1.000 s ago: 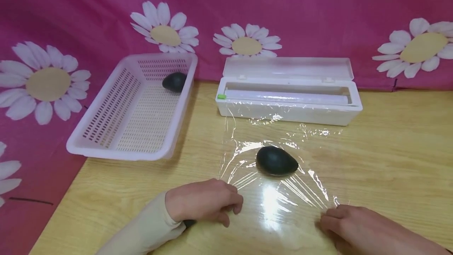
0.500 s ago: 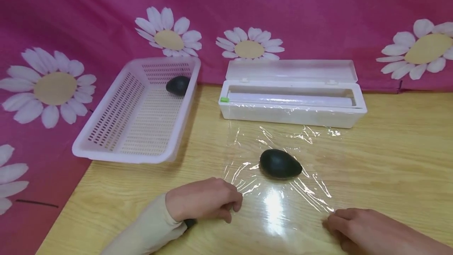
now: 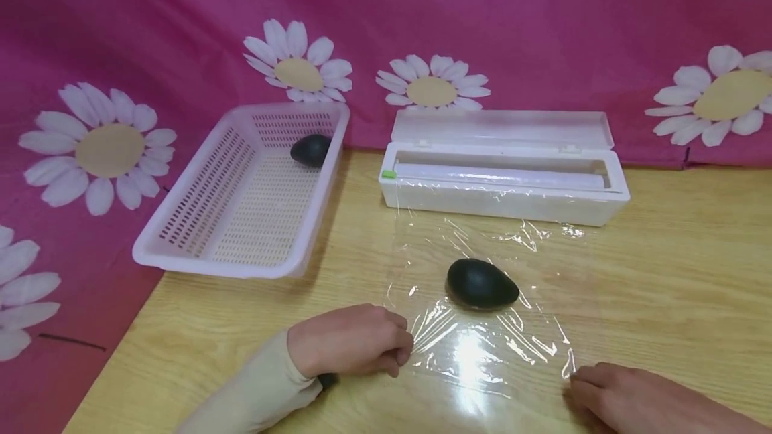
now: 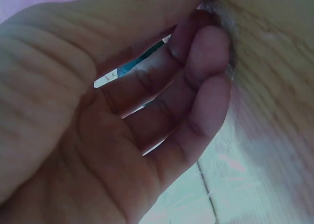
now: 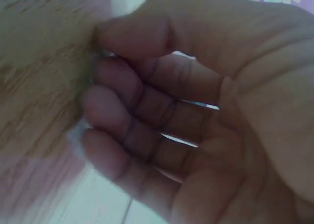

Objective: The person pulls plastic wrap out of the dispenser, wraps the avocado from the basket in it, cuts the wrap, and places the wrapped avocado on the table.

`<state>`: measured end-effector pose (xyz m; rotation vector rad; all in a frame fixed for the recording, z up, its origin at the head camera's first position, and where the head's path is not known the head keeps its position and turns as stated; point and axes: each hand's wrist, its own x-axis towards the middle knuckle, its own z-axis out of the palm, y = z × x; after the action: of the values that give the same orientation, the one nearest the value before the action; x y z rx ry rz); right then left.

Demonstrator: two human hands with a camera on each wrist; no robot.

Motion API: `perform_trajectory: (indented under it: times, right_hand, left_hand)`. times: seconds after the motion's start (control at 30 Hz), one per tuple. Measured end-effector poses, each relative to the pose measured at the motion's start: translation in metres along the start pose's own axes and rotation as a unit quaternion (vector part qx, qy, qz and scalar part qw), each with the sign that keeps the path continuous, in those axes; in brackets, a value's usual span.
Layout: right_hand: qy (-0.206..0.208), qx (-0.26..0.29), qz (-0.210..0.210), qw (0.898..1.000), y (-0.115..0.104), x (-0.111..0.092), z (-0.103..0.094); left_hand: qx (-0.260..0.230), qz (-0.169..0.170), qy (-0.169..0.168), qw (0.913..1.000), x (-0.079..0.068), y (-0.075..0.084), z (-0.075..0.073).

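A sheet of cling film [image 3: 435, 330] runs from the roll [image 3: 500, 175] in a white dispenser box [image 3: 494, 203] down across the table. A dark, egg-shaped avocado [image 3: 482, 284] lies within the sheet's area, with creases fanning from it towards both hands. My left hand [image 3: 352, 340] pinches the near left corner of the film, its fingers curled in the left wrist view. At the near right corner, my right hand [image 3: 639, 397] does the same; the right wrist view shows thumb and fingers [image 5: 110, 106] bent together close over the wood. The pinched edges are mostly hidden.
On the left stands a pale pink perforated basket [image 3: 295, 256] with another avocado [image 3: 310, 151] in its far right corner. The box's lid [image 3: 500, 128] stands up at the back, before a magenta flowered cloth [image 3: 531, 19]. A green slider [image 3: 389, 175] sits on the box's left end.
The film has come down flatter around the avocado, and its creases have shifted. Both hands keep their pinch on it. The whole scene sits slightly lower and further right in the head view.
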<state>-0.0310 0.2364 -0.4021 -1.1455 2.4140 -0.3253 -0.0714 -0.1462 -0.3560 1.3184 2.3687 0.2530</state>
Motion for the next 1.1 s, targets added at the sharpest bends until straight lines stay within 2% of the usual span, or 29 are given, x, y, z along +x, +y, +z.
perform_trajectory:
  times: [0.1,0.17,0.3,0.47,0.57,0.67,0.73,0.9,0.97,1.03,1.1]
  right_hand:
    - [0.047,-0.012,-0.018,0.999,-0.004,-0.001,0.001]
    - [0.055,-0.004,-0.021,0.998,-0.006,-0.001,0.000]
    - [0.014,0.017,0.017,1.000,-0.005,0.001,-0.003]
    - [-0.010,-0.002,0.033,0.999,-0.002,0.003,0.000]
    - [-0.012,-0.008,0.032,0.999,-0.001,0.003,0.002]
    - [0.013,-0.026,0.020,0.999,-0.002,0.000,0.003]
    - [0.037,-0.037,0.012,0.999,-0.003,-0.003,0.003]
    - [0.057,-0.018,0.026,0.998,-0.012,-0.008,-0.006]
    - [0.045,-0.002,0.045,0.998,-0.014,-0.008,-0.012]
    - [0.045,0.003,0.047,0.998,-0.014,-0.009,-0.013]
    - [0.021,0.010,0.057,0.998,-0.012,-0.008,-0.016]
  left_hand:
    - [0.001,-0.003,-0.006,1.0000,-0.001,0.000,-0.001]
    - [0.005,-0.004,-0.008,1.0000,-0.002,0.000,-0.001]
    - [0.014,0.001,-0.004,0.9999,-0.004,0.000,0.001]
    - [0.028,0.017,0.010,0.9994,-0.004,0.001,0.001]
    - [0.035,0.030,0.022,0.9987,-0.003,0.001,0.002]
    - [0.040,0.039,0.031,0.9980,-0.002,0.002,0.003]
    - [0.041,0.040,0.034,0.9978,-0.002,0.002,0.004]
    - [0.045,0.030,0.041,0.9977,-0.003,0.004,0.001]
    - [0.044,0.021,0.044,0.9979,-0.003,0.004,-0.001]
    - [0.035,0.010,0.047,0.9982,-0.003,0.004,-0.003]
    - [0.022,0.004,0.052,0.9984,-0.003,0.004,-0.005]
